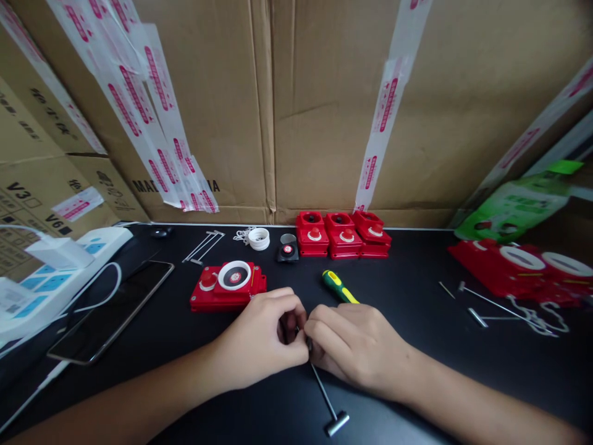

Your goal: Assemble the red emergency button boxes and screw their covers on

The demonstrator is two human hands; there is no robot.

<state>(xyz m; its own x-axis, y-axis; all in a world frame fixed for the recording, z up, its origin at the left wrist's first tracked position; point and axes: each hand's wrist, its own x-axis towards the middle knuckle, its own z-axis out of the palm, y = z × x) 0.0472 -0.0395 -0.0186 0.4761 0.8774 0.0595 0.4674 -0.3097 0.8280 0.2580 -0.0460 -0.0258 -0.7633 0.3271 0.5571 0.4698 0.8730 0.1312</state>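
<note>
My left hand [266, 337] and my right hand [354, 343] meet in the middle, just above the black table, their fingertips pinched together. Between them runs the thin metal rod of a small hammer [337, 424], whose cylindrical head points down towards me. Both hands are closed around the rod's far end; the fingers hide that end and any small part there. Close behind my left hand lies a red alarm box [225, 287] with a round knob and a white ring. Beyond my right hand lies a green-and-yellow screwdriver handle [340, 286].
Several red boxes stand at the back [343, 236] and right [514, 266]. White rings [258, 239], a black square part [288, 250] and thin metal hammers [204, 246] lie behind. A phone [113, 312] and power strip [60, 278] are left, a green bottle [516, 204] right. Cardboard [319, 111] walls the back.
</note>
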